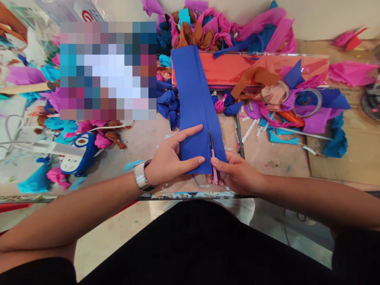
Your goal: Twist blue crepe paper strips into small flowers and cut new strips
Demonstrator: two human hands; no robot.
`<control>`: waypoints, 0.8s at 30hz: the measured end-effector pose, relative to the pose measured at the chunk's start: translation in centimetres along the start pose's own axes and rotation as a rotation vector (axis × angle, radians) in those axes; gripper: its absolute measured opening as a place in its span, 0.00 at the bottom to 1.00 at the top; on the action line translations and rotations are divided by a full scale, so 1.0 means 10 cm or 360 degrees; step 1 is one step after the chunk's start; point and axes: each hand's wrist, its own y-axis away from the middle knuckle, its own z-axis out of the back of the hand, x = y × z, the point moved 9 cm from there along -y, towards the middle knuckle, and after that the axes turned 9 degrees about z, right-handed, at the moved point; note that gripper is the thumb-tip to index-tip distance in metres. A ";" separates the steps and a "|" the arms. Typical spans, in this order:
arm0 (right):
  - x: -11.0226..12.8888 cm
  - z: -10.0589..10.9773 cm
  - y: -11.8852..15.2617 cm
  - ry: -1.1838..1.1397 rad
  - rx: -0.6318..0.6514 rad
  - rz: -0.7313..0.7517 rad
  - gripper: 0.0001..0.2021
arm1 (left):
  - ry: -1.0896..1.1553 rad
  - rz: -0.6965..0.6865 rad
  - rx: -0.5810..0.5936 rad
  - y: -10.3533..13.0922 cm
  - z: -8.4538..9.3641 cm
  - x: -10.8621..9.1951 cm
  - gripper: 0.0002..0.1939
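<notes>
A long strip of dark blue paper (192,99) lies over the table in front of me, reaching across a red package. My left hand (178,154), with a metal watch on the wrist, holds the strip's near left part; thumb and forefinger lie on top, and the other fingers are hidden beneath. Closed around the pink handles of a pair of scissors (213,158) is my right hand (230,170), at the near right part of the strip. The dark blade shows on the paper, along a lengthwise slit or fold.
The red package (267,71) lies behind, with pink, blue and brown paper (213,27) heaped beyond it. Tape rolls (308,103) and scraps lie right. A blue and white glue gun (78,154) with a cable sits left. Cardboard (344,146) covers the right side.
</notes>
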 end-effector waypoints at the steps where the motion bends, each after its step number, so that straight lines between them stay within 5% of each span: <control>1: 0.00 0.00 0.00 0.0000 0.0001 0.0000 0.19 | 0.0002 0.0000 0.0002 0.00 0.00 0.00 0.40; 24: 0.04 0.05 -0.03 -0.0105 -0.0123 0.0049 0.19 | -0.0133 -0.0030 0.0089 0.05 -0.06 -0.04 0.43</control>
